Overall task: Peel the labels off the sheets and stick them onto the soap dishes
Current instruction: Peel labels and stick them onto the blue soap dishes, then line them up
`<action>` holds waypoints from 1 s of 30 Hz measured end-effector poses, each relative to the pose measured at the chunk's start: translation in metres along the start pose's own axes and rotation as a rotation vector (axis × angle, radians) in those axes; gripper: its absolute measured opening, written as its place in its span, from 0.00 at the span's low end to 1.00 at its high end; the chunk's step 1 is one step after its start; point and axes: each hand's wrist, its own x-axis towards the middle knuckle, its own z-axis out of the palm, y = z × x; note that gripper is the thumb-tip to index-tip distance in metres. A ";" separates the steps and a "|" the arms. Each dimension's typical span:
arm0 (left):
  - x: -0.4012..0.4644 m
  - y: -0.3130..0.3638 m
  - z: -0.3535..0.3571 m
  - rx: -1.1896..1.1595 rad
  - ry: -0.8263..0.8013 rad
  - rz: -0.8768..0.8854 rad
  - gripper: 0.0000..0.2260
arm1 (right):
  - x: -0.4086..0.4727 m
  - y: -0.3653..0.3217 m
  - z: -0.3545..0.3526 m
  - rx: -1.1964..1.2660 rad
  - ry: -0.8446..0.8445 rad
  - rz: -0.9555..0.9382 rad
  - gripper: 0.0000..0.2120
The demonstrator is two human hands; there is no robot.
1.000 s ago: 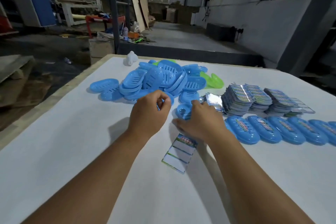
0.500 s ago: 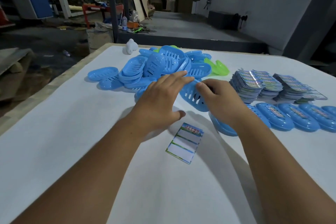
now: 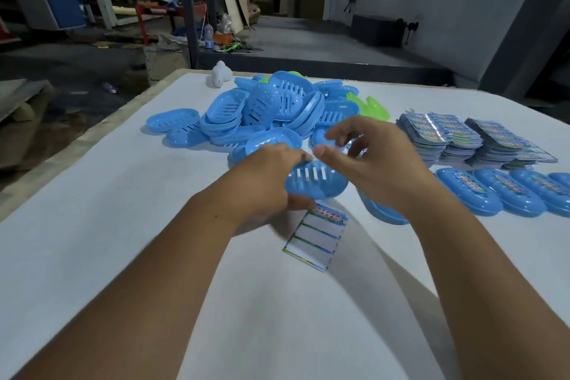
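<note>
My left hand grips a blue slotted soap dish by its left end, thumb below and fingers over the rim, just above the table. My right hand hovers over the dish's right side with thumb and fingers spread and blurred, holding nothing that I can make out. A label sheet with mostly bare strips lies flat on the white table just below the dish. Another blue dish sits under my right wrist.
A heap of blue soap dishes with a green one fills the far middle. Stacks of label sheets stand at the right, with a row of labelled dishes in front. A small white object sits near the far edge.
My left hand has taken a blue dish from the heap and drawn it toward me above the label sheet. My right hand has let go and lifted above it.
</note>
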 end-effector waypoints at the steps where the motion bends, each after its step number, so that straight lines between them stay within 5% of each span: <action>1: -0.001 -0.002 0.001 -0.011 -0.009 -0.007 0.30 | -0.003 -0.005 -0.002 0.014 -0.106 -0.021 0.15; 7: 0.001 -0.005 0.003 0.094 -0.068 -0.054 0.28 | -0.021 -0.015 -0.006 -0.305 -0.592 0.132 0.31; 14: -0.001 -0.003 -0.001 0.044 -0.077 -0.104 0.26 | -0.025 -0.020 -0.007 -0.374 -0.674 0.188 0.43; 20: -0.002 0.001 -0.004 -0.002 -0.101 -0.146 0.23 | -0.024 -0.021 -0.007 -0.298 -0.745 0.230 0.34; 25: 0.003 0.009 -0.007 -0.122 0.119 -0.144 0.07 | -0.023 -0.023 -0.007 -0.281 -0.782 0.174 0.22; 30: 0.001 0.019 -0.013 -0.399 0.190 -0.171 0.21 | -0.017 -0.017 0.000 -0.125 -0.579 0.126 0.23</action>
